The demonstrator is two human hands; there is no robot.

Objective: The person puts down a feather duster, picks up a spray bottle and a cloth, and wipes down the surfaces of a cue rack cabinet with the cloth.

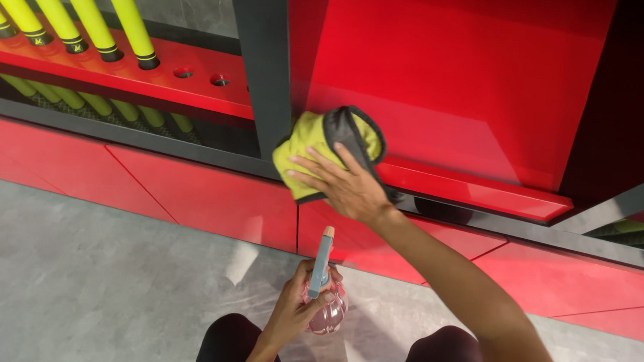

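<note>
A: How would that cloth [328,146] handle?

B: Soft and light, I'd judge. It's a yellow-green microfibre cloth with a dark bound edge, folded over on itself, so it should bunch and slide easily. Best held flat under the palm or pinched at a folded edge.

A: Where is it?

B: Pressed against the lower left corner of the glossy red panel [457,78], beside the dark grey upright [258,62]. The right hand [343,185] lies on it with fingers spread, flat rather than gripping.

A: And the other hand?

B: The left hand [294,310] is closed around a small spray bottle [324,300], pinkish and clear with a blue nozzle head, held low above the knees. Probably light, smooth plastic, slippery if wet; the neck looks the surest grip.

A: Around them?

B: Yellow-green poles [130,20] standing in a red holed rack [182,77] at upper left, and a grey floor [79,279] below.
</note>
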